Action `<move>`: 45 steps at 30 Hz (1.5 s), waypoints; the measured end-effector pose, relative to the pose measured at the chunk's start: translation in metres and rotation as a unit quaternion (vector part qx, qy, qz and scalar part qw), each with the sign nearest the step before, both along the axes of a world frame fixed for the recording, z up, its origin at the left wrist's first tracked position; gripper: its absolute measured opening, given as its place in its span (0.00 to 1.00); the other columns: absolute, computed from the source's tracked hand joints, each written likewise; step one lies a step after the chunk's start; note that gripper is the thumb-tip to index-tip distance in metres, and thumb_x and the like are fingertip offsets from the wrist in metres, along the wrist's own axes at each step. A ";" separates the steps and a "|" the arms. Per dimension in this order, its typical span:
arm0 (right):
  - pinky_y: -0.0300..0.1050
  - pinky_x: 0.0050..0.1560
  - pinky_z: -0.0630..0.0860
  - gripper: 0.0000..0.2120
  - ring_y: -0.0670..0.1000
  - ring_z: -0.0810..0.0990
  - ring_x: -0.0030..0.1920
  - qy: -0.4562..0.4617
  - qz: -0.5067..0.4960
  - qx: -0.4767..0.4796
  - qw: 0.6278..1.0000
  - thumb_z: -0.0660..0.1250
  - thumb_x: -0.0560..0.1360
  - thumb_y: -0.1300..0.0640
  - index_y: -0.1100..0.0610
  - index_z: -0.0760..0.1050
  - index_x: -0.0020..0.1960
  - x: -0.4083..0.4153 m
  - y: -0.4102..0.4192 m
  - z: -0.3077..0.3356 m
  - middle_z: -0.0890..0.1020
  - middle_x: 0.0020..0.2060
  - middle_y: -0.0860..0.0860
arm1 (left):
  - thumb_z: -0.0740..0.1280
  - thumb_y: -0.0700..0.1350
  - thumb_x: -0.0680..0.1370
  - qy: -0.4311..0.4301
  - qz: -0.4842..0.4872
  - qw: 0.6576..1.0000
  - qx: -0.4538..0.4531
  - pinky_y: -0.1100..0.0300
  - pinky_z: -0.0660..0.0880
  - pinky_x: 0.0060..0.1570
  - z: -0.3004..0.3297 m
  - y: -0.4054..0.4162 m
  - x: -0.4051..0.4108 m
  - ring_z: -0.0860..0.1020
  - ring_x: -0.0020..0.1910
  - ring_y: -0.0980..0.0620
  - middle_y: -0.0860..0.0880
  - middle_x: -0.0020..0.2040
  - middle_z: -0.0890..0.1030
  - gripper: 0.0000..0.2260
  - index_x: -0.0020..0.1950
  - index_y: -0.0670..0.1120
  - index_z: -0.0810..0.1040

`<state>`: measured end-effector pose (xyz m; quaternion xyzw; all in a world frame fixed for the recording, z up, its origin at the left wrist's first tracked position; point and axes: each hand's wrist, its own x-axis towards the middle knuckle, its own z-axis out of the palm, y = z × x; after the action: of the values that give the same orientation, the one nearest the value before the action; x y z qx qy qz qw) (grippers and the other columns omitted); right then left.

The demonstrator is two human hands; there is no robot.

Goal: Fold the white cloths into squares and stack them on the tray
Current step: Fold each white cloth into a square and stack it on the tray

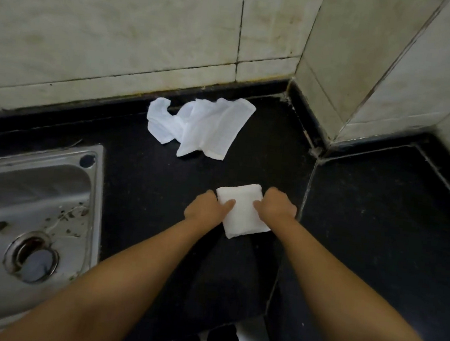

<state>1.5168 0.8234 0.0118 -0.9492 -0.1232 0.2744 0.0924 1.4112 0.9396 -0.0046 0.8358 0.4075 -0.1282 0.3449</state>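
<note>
A white cloth folded into a small square [241, 213] lies on the black countertop [379, 228] in the middle of the view. My left hand [207, 206] grips its left edge, thumb on top. My right hand [275, 205] grips its right edge the same way. Further back, near the wall, a heap of crumpled, unfolded white cloths [200, 127] lies loose on the counter. No tray is in view.
A steel sink [28, 205] with a drain and bits of debris is set into the counter at the left. Tiled walls [149, 37] close the back and form a corner at the right. The counter's front edge runs below my forearms.
</note>
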 end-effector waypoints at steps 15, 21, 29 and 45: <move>0.44 0.45 0.77 0.10 0.50 0.78 0.48 0.205 -0.216 0.392 0.870 0.64 0.77 0.61 0.59 0.73 0.58 -0.008 -0.043 0.032 0.78 0.50 0.53 | 0.67 0.41 0.77 -0.213 0.143 0.931 -0.261 0.54 0.77 0.44 0.032 0.004 0.004 0.76 0.41 0.50 0.46 0.42 0.78 0.08 0.39 0.45 0.72; 0.46 0.45 0.79 0.05 0.50 0.81 0.46 0.246 -0.290 0.489 0.785 0.63 0.77 0.64 0.57 0.76 0.48 -0.023 -0.089 0.060 0.82 0.46 0.53 | 0.65 0.37 0.78 -0.192 0.053 0.918 -0.344 0.58 0.77 0.36 0.064 -0.013 0.014 0.79 0.46 0.50 0.45 0.50 0.80 0.05 0.52 0.44 0.74; 0.43 0.44 0.78 0.04 0.50 0.79 0.44 0.131 -0.394 0.521 0.746 0.64 0.77 0.62 0.56 0.77 0.48 -0.111 -0.178 0.078 0.82 0.43 0.52 | 0.67 0.39 0.77 -0.101 -0.149 0.906 -0.382 0.55 0.80 0.47 0.087 -0.070 0.002 0.82 0.51 0.46 0.42 0.52 0.82 0.08 0.56 0.42 0.77; 0.50 0.49 0.79 0.04 0.52 0.81 0.41 -0.146 -0.672 0.518 0.508 0.65 0.76 0.63 0.57 0.78 0.47 -0.465 -0.417 0.098 0.83 0.41 0.53 | 0.67 0.37 0.76 0.063 -0.541 0.744 -0.387 0.55 0.81 0.44 0.116 -0.405 -0.172 0.81 0.38 0.52 0.46 0.41 0.82 0.02 0.46 0.43 0.78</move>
<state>1.0522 0.4063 0.1097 -0.5575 0.4197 -0.1250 0.7053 1.2393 0.5348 0.1114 0.7010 -0.1767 -0.4920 0.4851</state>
